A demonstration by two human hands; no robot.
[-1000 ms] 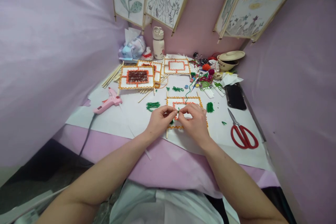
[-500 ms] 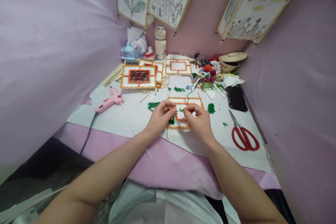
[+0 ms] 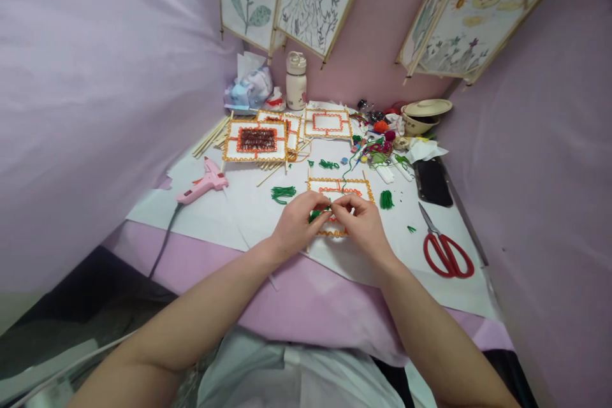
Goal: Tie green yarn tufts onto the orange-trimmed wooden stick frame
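Green yarn [image 3: 329, 206], pinched between fingertips [image 3: 336, 206], long axis unclear

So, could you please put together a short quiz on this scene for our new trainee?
1. True or false: the left hand and the right hand are both over a rectangular frame trimmed with yellow and orange loops.

2. Fill in the blank: the yarn showing beside the left thumb is ____ in colour.

3. Which of these lies nearest to the red-handled scissors?
A) the cream bottle
B) the black smartphone
C) the pink glue gun

Key: 1. True. 2. Green. 3. B.
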